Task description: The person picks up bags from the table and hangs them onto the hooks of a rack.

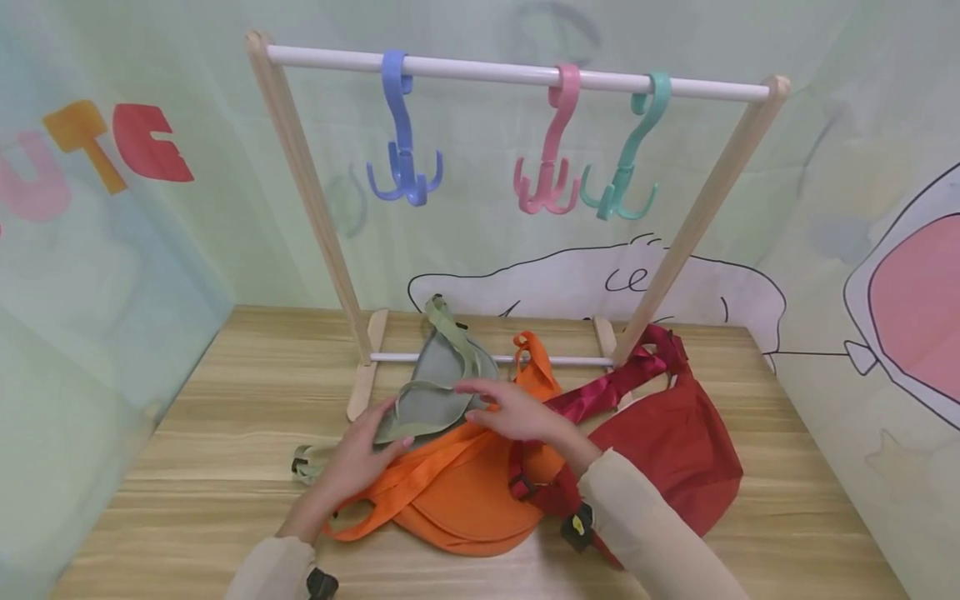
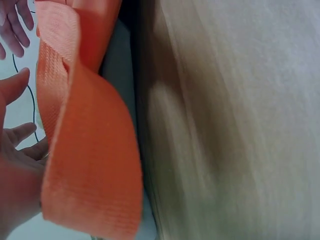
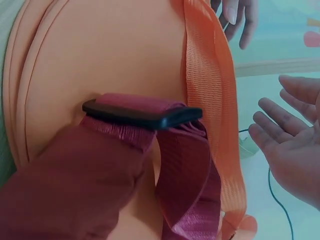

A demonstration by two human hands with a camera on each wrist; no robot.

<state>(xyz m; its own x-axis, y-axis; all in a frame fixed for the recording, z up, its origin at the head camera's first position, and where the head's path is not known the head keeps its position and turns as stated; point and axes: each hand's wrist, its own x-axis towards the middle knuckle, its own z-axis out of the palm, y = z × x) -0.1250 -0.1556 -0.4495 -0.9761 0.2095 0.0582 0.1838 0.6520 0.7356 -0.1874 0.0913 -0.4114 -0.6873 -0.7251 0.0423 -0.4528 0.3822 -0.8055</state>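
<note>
A grey-green bag (image 1: 435,367) with pale green straps lies on the wooden table, partly under an orange bag (image 1: 472,500). My left hand (image 1: 358,457) is over the left side of these two bags, thumb and fingers apart. Opposite it, my right hand (image 1: 517,410) reaches in above the orange bag, fingers extended toward the grey-green one. Neither hand grips anything; whether they touch the fabric is unclear. The left wrist view has an orange strap (image 2: 95,150) close beside the left hand (image 2: 20,170). In the right wrist view, the right hand (image 3: 292,145) has its fingers spread.
A red bag (image 1: 675,458) lies at the right, its dark red strap (image 3: 185,175) crossing the orange bag. Behind stands a wooden-sided rack (image 1: 330,60) with a white bar. From it hang a blue hook (image 1: 405,158), a pink hook (image 1: 551,158) and a green hook (image 1: 626,167).
</note>
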